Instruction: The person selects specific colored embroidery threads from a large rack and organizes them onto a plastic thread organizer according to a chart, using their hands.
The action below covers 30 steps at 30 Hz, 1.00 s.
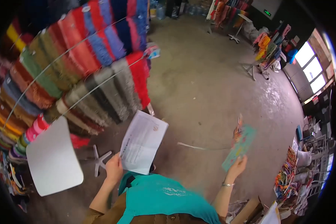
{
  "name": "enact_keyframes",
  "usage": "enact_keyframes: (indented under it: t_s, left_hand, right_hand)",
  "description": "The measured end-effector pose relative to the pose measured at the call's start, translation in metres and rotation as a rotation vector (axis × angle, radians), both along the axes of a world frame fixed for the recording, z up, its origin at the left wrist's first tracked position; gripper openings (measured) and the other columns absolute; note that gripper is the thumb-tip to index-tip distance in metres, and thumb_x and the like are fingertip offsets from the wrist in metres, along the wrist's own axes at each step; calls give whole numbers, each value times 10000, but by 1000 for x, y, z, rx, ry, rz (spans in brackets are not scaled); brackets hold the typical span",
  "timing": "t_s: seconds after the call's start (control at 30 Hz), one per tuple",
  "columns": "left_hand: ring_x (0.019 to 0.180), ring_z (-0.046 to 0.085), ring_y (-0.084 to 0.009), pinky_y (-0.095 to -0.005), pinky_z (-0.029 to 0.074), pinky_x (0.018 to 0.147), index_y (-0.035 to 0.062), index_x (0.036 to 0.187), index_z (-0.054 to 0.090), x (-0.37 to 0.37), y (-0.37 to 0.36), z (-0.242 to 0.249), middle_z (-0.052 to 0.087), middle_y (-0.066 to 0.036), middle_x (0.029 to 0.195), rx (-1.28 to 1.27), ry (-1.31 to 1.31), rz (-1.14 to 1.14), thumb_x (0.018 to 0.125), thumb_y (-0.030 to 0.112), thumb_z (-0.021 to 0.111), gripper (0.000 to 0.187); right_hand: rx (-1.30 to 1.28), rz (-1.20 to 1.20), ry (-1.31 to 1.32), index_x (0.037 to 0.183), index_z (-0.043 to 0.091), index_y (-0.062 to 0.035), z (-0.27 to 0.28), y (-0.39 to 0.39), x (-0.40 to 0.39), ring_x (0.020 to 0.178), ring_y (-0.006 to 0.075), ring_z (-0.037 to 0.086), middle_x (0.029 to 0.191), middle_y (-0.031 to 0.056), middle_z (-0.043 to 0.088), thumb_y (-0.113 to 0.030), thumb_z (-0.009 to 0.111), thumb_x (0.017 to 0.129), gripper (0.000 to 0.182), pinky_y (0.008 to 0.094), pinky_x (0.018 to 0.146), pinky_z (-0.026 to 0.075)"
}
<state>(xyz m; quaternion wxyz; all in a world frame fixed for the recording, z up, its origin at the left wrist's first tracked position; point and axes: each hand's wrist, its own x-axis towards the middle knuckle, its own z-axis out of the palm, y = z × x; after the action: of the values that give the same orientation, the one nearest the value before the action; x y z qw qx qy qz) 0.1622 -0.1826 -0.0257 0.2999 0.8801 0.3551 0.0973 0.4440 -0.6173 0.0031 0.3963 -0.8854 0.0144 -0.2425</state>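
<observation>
My left hand (pixel 114 168) is closed on the lower left edge of a white printed paper sheet (pixel 143 142), which carries lines of text and a small mark near its top right corner. Held out to the right, my right hand (pixel 238 167) grips the lower end of a teal card (pixel 241 145) with coloured spots. Multicoloured yarn strands (pixel 238 128) show along the card's upper left side. The card is blurred, so its details cannot be made out. A teal apron (pixel 164 198) covers my front, below and between both hands.
Racks of coloured yarn skeins (pixel 74 56) fill the left side. A white tabletop (pixel 54 160) on a wheeled base stands at lower left. Multicoloured yarn bundles (pixel 286 175) hang at lower right, above cardboard (pixel 246 211). A yarn stand (pixel 265 48) is farther back near windows.
</observation>
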Motion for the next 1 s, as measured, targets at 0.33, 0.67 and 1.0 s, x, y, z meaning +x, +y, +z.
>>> enact_keyframes:
  t_s: [0.33, 0.67, 1.0]
  left_hand:
    - [918, 668, -361, -468, 533, 766, 139, 1191, 651, 301, 28, -47, 694, -129, 1049, 15, 19, -380, 853, 52, 540, 366]
    - [979, 652, -353, -468, 529, 781, 143, 1151, 644, 620, 35, -8, 680, -131, 1046, -102, -183, -688, 831, 41, 558, 347]
    - [956, 647, -390, -492, 526, 780, 147, 1113, 664, 791, 134, -21, 684, -160, 1019, -149, -84, -141, 873, 94, 527, 281]
  right_hand:
    - [-114, -337, 507, 1118, 614, 1, -159, -43, 40, 841, 417, 611, 920, 252, 646, -10, 533, 835, 294, 452, 765, 476]
    - [-142, -516, 263, 1151, 584, 50, -146, -61, 262, 915, 426, 604, 992, 250, 650, -49, 508, 880, 298, 465, 830, 469]
    - [-223, 171, 385, 1102, 616, -5, -107, 181, 689, 857, 406, 636, 926, 245, 641, -66, 553, 893, 226, 461, 739, 491]
